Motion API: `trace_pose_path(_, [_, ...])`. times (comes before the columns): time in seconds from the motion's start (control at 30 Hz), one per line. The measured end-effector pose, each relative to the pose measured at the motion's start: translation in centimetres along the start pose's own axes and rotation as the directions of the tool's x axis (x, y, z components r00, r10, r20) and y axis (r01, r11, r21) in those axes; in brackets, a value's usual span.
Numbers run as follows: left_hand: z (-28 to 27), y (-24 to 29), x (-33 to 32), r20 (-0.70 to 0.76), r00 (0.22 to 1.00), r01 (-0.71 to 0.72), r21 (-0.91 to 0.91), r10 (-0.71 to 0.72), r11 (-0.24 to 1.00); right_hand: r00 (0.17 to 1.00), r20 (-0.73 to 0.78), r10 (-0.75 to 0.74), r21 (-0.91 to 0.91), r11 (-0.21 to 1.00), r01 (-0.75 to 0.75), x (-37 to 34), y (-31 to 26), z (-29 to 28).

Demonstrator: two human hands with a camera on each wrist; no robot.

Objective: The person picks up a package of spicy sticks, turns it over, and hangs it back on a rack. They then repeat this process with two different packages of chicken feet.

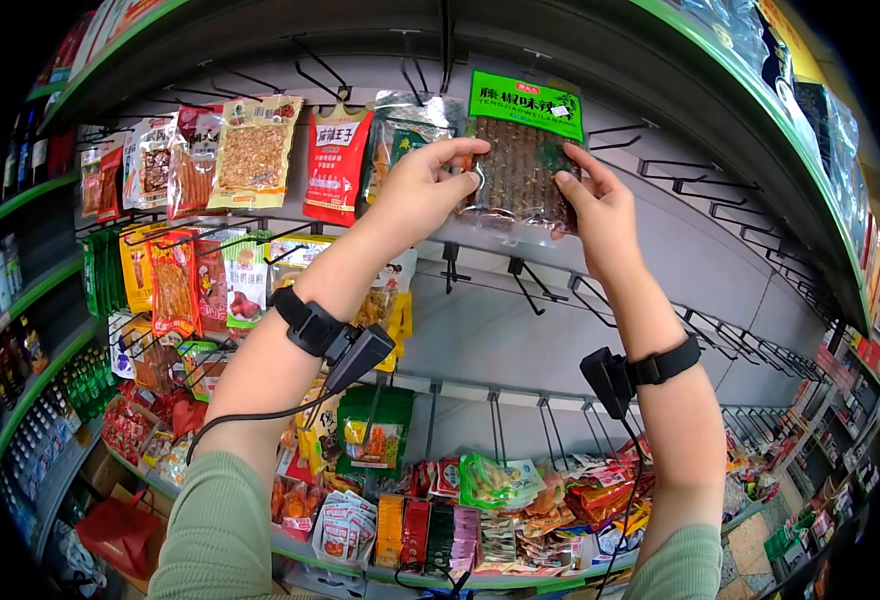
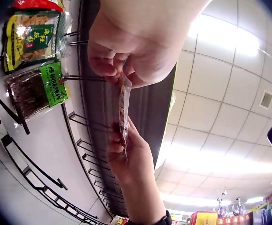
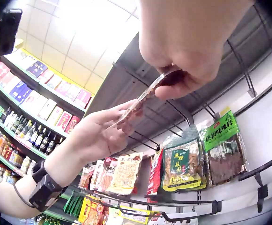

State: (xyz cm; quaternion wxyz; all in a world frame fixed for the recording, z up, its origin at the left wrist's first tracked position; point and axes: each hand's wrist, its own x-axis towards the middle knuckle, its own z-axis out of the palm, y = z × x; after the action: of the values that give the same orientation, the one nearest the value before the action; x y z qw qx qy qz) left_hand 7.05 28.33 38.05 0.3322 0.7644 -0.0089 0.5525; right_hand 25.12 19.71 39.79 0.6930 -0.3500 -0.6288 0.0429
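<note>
Head view: bright overall, hvy fisheye bend, blk corners. Shelf underside (image 1: 260, 40) above my packet (image 1: 520, 165) dim; far-L bottles (image 1: 40, 155) dark. L wrist view: ceiling lights (image 2: 227, 35) blown out, glare on tiles (image 2: 206, 89). R wrist view: tiles also washed out, far boxes (image 3: 19, 92) sl. soft.

Held snack packet (image 1: 518, 185), striped dark brown
The hanging spicy-stick packet (image 3: 224, 150) is bright green over brown, the pouch (image 1: 337, 168) red with white lettering, the sleeve (image 1: 215, 535) sage green.
</note>
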Motion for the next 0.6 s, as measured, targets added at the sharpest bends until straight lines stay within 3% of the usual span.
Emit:
trace_pose_path(0.33, [-0.7, -1.4, -0.1, 0.029, 1.0, -0.007, 0.015, 0.007, 1.0, 0.997, -0.001, 0.071, 0.004, 0.997, -0.071, -0.2, 0.4, 0.5])
trace_pose_path(0.43, [-1.0, -2.3, 0.4, 0.03, 0.999, -0.013, 0.052, 0.012, 0.999, 0.988, 0.023, 0.152, 0.073, 0.985, -0.154, 0.1, 1.0, 0.5])
trace_pose_path(0.6, [-1.6, -2.9, 1.3, 0.027, 0.987, 0.158, 0.085, -0.161, 0.984, 0.961, 0.044, 0.271, 0.076, 0.959, -0.274, 1.7, 2.6, 0.8])
